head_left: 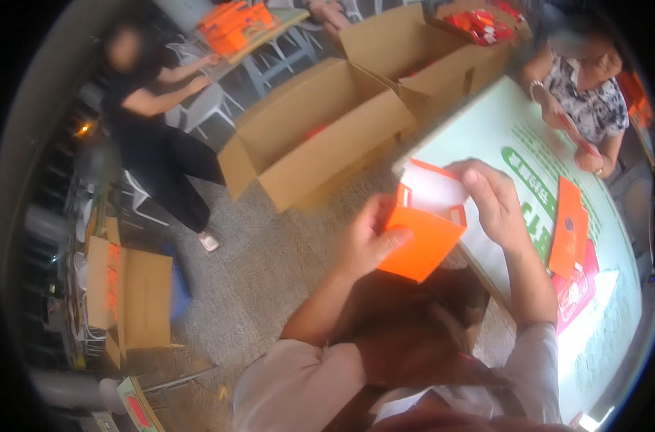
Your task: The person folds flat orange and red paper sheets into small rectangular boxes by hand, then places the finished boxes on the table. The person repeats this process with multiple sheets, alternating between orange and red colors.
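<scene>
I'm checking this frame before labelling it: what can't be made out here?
Head view only:
- Orange envelope: lower left corner hidden under left hand.
- White insert: bottom inside envelope; right hand covers its edge.
- Cardboard box: contents mostly hidden by its walls.
- Table: print blurred.

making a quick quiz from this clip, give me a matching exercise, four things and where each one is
Things:
1. orange envelope
2. white card
3. open cardboard box
4. flat orange envelope

Places:
a. lying on the white and green table
b. on the floor, left of the table
c. pinched by the right hand
d. gripped by the left hand

Pairs: 1-d, 2-c, 3-b, 4-a
</scene>
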Action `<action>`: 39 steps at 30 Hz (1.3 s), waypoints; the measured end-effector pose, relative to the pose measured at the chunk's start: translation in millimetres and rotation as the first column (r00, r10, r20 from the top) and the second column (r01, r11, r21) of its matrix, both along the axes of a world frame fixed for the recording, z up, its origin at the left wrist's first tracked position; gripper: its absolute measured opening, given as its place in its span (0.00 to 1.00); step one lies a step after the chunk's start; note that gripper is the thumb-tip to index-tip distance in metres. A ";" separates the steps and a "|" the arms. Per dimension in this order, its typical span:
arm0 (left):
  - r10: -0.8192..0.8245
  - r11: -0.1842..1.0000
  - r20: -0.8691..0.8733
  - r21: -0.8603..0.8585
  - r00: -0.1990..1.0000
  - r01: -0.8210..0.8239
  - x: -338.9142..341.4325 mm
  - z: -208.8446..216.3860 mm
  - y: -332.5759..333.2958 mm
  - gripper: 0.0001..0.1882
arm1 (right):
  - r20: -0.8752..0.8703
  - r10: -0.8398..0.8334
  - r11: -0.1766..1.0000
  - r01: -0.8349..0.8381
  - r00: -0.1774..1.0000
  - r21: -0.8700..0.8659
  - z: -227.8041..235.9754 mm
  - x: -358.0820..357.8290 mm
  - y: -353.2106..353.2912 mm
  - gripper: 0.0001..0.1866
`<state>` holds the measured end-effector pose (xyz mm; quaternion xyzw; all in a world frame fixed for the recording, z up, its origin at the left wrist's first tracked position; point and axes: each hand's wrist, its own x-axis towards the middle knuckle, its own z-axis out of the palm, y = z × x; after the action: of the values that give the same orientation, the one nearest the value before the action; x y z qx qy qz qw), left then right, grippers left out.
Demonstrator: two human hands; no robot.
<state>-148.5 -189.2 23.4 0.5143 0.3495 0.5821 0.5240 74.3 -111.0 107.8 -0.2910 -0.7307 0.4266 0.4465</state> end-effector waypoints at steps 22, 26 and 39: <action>0.051 0.995 0.001 0.081 0.999 -0.051 -16.5 44.1 1.8 0.43 | 0.098 0.248 0.961 -0.258 0.964 0.102 14.7 -15.4 -18.9 0.19; 0.034 0.997 0.027 0.066 0.999 -0.035 -17.9 44.6 2.5 0.43 | 0.072 0.231 0.967 -0.237 0.970 0.097 13.0 -17.3 -19.1 0.18; 0.030 0.998 0.091 0.049 0.995 -0.035 -12.9 47.3 1.5 0.42 | 0.071 0.214 0.967 -0.222 0.974 0.126 12.5 -17.1 -19.9 0.17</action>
<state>-161.4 -187.7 70.7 0.4946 0.3189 0.6219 0.5166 57.2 -130.9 120.4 -0.1905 -0.7975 0.4151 0.3943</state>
